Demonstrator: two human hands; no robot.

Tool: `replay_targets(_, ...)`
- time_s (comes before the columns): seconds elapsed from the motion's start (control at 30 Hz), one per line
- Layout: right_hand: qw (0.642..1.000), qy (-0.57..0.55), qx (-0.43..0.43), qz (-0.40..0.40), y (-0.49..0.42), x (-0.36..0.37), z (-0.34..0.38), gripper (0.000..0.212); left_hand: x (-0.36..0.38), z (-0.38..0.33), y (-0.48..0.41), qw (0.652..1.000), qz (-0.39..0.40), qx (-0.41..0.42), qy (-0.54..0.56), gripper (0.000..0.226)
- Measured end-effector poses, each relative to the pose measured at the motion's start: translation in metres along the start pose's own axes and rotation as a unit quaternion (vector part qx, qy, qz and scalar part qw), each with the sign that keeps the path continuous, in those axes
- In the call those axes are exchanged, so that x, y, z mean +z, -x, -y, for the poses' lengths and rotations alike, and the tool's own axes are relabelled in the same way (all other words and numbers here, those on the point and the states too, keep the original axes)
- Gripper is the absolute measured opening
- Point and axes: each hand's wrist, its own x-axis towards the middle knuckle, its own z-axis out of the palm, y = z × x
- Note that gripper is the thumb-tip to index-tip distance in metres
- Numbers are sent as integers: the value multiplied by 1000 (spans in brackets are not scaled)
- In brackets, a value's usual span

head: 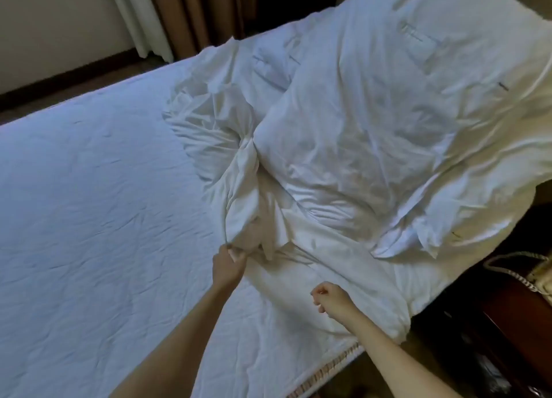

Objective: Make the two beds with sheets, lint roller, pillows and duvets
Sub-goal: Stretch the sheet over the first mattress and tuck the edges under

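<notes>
A bed with a flat white sheet (89, 188) fills the left and middle of the view. A crumpled white duvet (343, 263) lies bunched across the right half. Two white pillows rest at the head end, a large one (388, 113) and a smaller one (268, 66) behind it. My left hand (228, 264) pinches a gathered fold of the duvet near the bed's middle. My right hand (330, 297) hovers just above the duvet near the bed's near edge, fingers curled, nothing visible in it.
A dark wooden nightstand (513, 314) with a corded phone (534, 275) stands at the right. Brown and white curtains (167, 18) hang beyond the bed. The mattress edge (328, 364) shows at the bottom, with floor below it.
</notes>
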Motion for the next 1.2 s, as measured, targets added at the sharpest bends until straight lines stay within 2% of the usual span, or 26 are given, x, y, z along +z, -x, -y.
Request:
replay_targets(0.07, 998, 23, -10, -57, -29, 2, 12, 11, 2, -13, -26, 999, -22, 2, 23, 75)
replay_targets(0.13, 995, 42, -23, -86, -57, 2, 26, 22, 9, -26, -53, 999, -30, -9, -13, 81)
replay_targets(0.17, 992, 70, -35, -95, -73, 3, 32, 35, 14, -27, -67, 998, -35, -15, -43, 75)
replay_targets(0.27, 976, 181, -67, -99, -113, 10, 50, 80, 22, -18, -101, 992, -60, -10, -107, 33)
replay_targets(0.33, 962, 248, -56, -99, -136, 19, 57, 94, 19, -3, -110, 992, -82, 10, -98, 27)
replay_targets(0.37, 955, 274, -45, -102, -146, 24, 59, 91, 13, 6, -110, 994, -86, 14, -70, 26)
replay_targets(0.4, 947, 300, -43, -109, -153, 30, 61, 78, 4, 15, -108, 995, -93, 10, -25, 25)
replay_targets(0.5, 928, 322, -78, -169, -162, 44, 61, 18, -27, 45, -98, 988, -120, -33, 97, 21)
replay_targets(0.57, 947, 269, -99, -146, -155, 48, 56, 18, -46, 64, -89, 986, -133, -48, 92, 19)
replay_targets(0.7, 975, 197, -106, -11, -108, 60, 36, 11, -66, 100, -68, 979, -147, -104, 97, 22)
replay_targets(0.9, 986, 101, -123, 47, 1, 95, 5, 19, -95, 109, -26, 954, -153, -127, 223, 17)
replay_targets(1.0, 977, 151, -143, 45, 44, 115, -12, 47, -126, 118, -7, 943, -163, -136, 256, 15)
replay_targets(1.03, 972, 178, -147, 41, 55, 122, -16, 51, -136, 127, -1, 943, -168, -141, 251, 17)
replay_targets(1.2, 953, 247, -178, 6, 101, 158, -42, 25, -178, 182, 36, 948, -181, -146, 218, 28)
